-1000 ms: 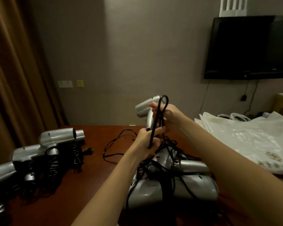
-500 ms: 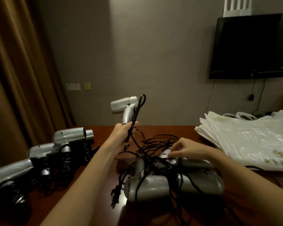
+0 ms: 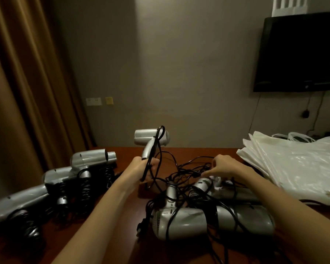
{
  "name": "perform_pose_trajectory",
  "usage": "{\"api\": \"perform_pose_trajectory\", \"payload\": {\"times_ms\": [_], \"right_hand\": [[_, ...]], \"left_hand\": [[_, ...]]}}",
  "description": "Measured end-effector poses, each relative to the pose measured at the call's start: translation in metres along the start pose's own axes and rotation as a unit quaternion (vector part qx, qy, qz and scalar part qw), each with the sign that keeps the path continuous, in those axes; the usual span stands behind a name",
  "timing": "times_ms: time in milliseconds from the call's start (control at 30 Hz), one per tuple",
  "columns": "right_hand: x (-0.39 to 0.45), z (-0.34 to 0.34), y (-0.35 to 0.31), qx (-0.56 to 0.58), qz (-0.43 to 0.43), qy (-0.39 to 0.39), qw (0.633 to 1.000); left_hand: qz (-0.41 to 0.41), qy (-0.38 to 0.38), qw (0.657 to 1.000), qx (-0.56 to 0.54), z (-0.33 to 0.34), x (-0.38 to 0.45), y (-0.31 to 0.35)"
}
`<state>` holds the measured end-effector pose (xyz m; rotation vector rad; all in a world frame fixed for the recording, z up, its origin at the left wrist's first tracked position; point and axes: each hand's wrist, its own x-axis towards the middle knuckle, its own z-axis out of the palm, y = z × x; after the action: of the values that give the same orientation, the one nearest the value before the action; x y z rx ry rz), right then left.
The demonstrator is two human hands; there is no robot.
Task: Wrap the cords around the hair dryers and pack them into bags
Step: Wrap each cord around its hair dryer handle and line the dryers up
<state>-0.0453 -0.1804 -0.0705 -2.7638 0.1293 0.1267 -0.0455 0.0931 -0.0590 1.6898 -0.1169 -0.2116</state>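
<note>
Dim room, reddish-brown table [image 3: 126, 212] against a grey wall. Left hand [image 3: 141, 168] grips the handle of a silver hair dryer [image 3: 151, 138] held upright above the table, barrel level, nozzle pointing left, with its black cord [image 3: 156, 147] looped along the handle. Right hand [image 3: 223, 166] pinches a strand in the tangled cords [image 3: 191, 168] over 2 unwrapped dryers [image 3: 208, 220] lying crosswise. 3 wrapped dryers [image 3: 65, 176] line the left edge; white plastic bags [image 3: 293, 168] lie stacked at right. Bare wood shows between the wrapped dryers and the tangle.
</note>
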Motion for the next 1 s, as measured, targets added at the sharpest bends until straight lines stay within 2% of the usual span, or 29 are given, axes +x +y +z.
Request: {"api": "perform_pose_trajectory", "payload": {"times_ms": [200,400,467,533,600,667,733,833,900,1000], "right_hand": [[-0.006,0.015,-0.011,-0.019,-0.054,0.094,0.994],[-0.001,0.015,-0.022,0.06,-0.052,0.113,0.99],[-0.007,-0.004,-0.031,0.108,-0.068,0.085,0.988],[-0.02,-0.029,-0.044,0.133,-0.091,0.009,0.987],[-0.03,-0.046,-0.058,0.134,-0.113,-0.034,0.984],[-0.034,-0.051,-0.067,0.161,-0.132,-0.036,0.978],[-0.033,-0.045,-0.069,0.246,-0.132,-0.028,0.96],[-0.031,-0.037,-0.063,0.437,-0.112,-0.022,0.892],[-0.03,-0.037,-0.063,0.457,-0.114,-0.047,0.881],[-0.029,-0.041,-0.073,0.456,-0.13,-0.079,0.877]], "left_hand": [[0.006,0.004,1.0,0.007,0.018,0.001,0.004],[0.015,-0.024,0.999,0.031,0.024,-0.001,0.005],[0.012,-0.013,0.999,0.038,0.025,-0.001,0.005],[0.015,-0.006,1.0,0.024,0.03,-0.001,0.007],[0.023,-0.01,1.0,-0.001,0.038,-0.006,0.014],[0.019,-0.015,0.999,-0.021,0.045,-0.008,0.02],[0.01,-0.012,0.999,-0.028,0.047,-0.009,0.023],[0.018,0.004,1.0,0.012,0.042,-0.003,0.021],[0.017,0.005,1.0,0.023,0.038,-0.001,0.017],[0.014,-0.014,0.999,-0.045,0.033,0.002,0.014]]}}
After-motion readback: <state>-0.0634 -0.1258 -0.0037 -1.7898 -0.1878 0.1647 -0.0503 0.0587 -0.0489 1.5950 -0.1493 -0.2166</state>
